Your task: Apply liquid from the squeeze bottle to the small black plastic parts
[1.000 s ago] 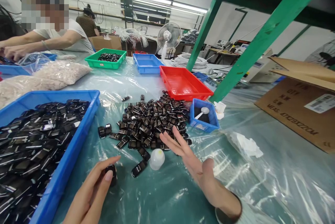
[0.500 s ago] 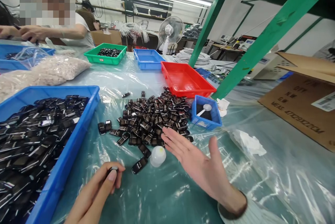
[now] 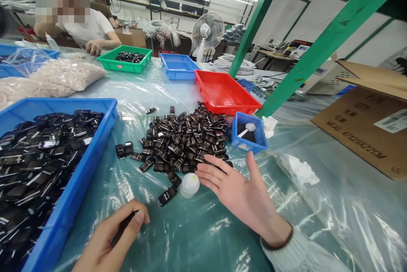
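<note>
Head view, lower left of the frame: the left hand [image 3: 110, 238] pinches a small glossy black part [image 3: 122, 228] between thumb and fingers. At lower centre the right hand [image 3: 241, 193] lies spread, palm up, holding nothing, beside a white cap [image 3: 190, 184] and the black parts pile [image 3: 186, 140] on plastic sheeting [image 3: 318, 221].

Heap of small parts [image 3: 187, 140]: glossy black with silvery glints
Large bin [image 3: 68, 204]: bright blue
Far trays: green [image 3: 111, 65], blue [image 3: 170, 70], red [image 3: 222, 94]
Small bin [image 3: 259, 142]: blue
Cap [image 3: 190, 184]: translucent white
Table cover [image 3: 203, 229]: clear film over pale teal
Posts [image 3: 305, 51]: green
Carton [image 3: 359, 132]: brown, black lettering
Sleeve cuff [image 3: 299, 251]: pale grey, ribbed
Crumpled paper [image 3: 297, 169]: white
</note>
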Available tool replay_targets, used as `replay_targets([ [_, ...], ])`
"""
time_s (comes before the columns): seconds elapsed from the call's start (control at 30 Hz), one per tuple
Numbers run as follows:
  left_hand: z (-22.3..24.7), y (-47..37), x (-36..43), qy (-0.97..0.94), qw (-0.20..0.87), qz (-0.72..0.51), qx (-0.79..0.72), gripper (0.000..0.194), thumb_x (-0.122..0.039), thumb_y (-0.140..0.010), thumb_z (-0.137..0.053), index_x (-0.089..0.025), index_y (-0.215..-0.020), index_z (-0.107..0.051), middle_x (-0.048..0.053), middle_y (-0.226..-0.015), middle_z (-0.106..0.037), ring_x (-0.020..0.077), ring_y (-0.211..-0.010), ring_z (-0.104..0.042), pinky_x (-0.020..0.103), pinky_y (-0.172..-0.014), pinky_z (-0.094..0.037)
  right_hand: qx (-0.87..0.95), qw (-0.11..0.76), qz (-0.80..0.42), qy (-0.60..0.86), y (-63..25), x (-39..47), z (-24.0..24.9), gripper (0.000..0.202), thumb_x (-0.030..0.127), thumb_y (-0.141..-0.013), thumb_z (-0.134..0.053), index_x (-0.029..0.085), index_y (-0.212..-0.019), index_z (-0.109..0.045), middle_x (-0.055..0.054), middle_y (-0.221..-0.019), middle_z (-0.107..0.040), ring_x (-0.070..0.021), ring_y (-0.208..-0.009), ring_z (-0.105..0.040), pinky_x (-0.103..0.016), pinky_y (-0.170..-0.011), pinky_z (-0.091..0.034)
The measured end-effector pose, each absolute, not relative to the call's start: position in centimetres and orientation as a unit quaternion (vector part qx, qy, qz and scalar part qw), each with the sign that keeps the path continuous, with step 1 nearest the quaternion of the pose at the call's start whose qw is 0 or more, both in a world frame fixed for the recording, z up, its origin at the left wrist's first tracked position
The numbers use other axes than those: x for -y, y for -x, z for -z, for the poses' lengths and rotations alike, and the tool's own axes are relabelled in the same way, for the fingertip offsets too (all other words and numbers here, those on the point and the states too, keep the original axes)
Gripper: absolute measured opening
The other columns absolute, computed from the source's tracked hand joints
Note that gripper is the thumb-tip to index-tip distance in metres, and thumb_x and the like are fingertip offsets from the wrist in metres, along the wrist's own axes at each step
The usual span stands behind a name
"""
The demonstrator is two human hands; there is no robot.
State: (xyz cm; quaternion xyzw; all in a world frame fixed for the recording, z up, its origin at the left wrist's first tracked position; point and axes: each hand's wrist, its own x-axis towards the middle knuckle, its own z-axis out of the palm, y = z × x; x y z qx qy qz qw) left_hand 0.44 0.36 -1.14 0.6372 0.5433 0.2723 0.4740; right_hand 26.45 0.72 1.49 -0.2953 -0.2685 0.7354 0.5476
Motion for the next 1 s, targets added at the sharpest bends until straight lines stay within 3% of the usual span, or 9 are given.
replay_targets([
  [0.13, 1.3, -0.2, -0.5, -0.663, 0.482, -0.223, -0.528, 0.04, -0.054, -0.093, -0.037, -0.023, -0.072, -0.052, -0.002, -0.07, -0.046, 0.0173, -0.068, -0.046, 0.024, -0.057, -0.035, 0.289, 0.548, -0.711, 0.333, -26.5, -0.8, -1.0, 0.066, 0.068, -0.09, -0.03, 0.018, -0.111, -0.068, -0.007, -0.105, -0.073, -0.0228, -0.108, -0.062, -0.039, -0.101, -0.04],
  [0.27, 1.0, -0.4, -0.5, -0.702, 0.449, -0.223, -0.507, 0.037, -0.044, -0.094, -0.038, -0.021, -0.066, -0.048, -0.003, -0.064, -0.043, 0.0153, -0.062, -0.044, 0.024, -0.056, -0.033, 0.33, 0.542, -0.687, 0.354, -26.3, -0.5, 0.1, 0.044, 0.054, -0.086, -0.057, 0.022, -0.114, -0.066, -0.006, -0.117, -0.069, -0.0225, -0.117, -0.055, -0.037, -0.105, -0.033],
  [0.37, 0.5, -0.7, -0.4, -0.725, 0.43, -0.227, -0.488, 0.035, -0.038, -0.094, -0.04, -0.02, -0.065, -0.05, -0.002, -0.063, -0.047, 0.0148, -0.061, -0.045, 0.024, -0.056, -0.033, 0.368, 0.51, -0.686, 0.367, -25.9, -0.2, 0.6, 0.038, 0.048, -0.089, -0.057, 0.026, -0.119, -0.062, -0.005, -0.127, -0.065, -0.023, -0.124, -0.05, -0.039, -0.11, -0.026],
  [0.47, 0.1, -1.0, -0.3, -0.741, 0.421, -0.219, -0.475, 0.032, -0.035, -0.093, -0.043, -0.02, -0.067, -0.053, -0.002, -0.064, -0.048, 0.0147, -0.06, -0.047, 0.024, -0.055, -0.033, 0.357, 0.496, -0.705, 0.36, -25.5, -0.3, 0.3, 0.046, 0.058, -0.091, -0.044, 0.027, -0.119, -0.063, -0.004, -0.133, -0.061, -0.0243, -0.132, -0.044, -0.043, -0.113, -0.022],
  [0.63, 0.2, -0.9, 0.0, -0.779, 0.388, -0.214, -0.444, 0.031, -0.034, -0.095, -0.041, -0.022, -0.07, -0.054, -0.001, -0.067, -0.055, 0.0164, -0.062, -0.054, 0.025, -0.058, -0.038, 0.253, 0.516, -0.761, 0.301, -25.6, -0.8, -1.1, 0.073, 0.067, -0.092, -0.02, 0.018, -0.126, -0.061, -0.007, -0.139, -0.056, -0.0226, -0.137, -0.038, -0.041, -0.117, -0.017],
  [0.8, 0.7, -0.8, 0.1, -0.777, 0.386, -0.203, -0.454, 0.03, -0.039, -0.094, -0.044, -0.024, -0.075, -0.062, 0.001, -0.071, -0.061, 0.0186, -0.065, -0.057, 0.026, -0.061, -0.043, 0.219, 0.537, -0.779, 0.239, -26.0, -0.3, -1.9, 0.084, 0.072, -0.089, -0.017, 0.011, -0.134, -0.053, -0.009, -0.147, -0.046, -0.024, -0.14, -0.032, -0.039, -0.118, -0.015],
  [1.0, 1.8, -0.7, 0.2, -0.761, 0.369, -0.253, -0.47, 0.022, -0.04, -0.087, -0.055, -0.027, -0.077, -0.068, 0.001, -0.075, -0.067, 0.0209, -0.069, -0.063, 0.026, -0.06, -0.048, 0.242, 0.544, -0.779, 0.196, -26.3, 0.8, -3.0, 0.087, 0.076, -0.085, -0.016, 0.014, -0.139, -0.047, -0.006, -0.15, -0.042, -0.0233, -0.141, -0.03, -0.039, -0.118, -0.016],
])
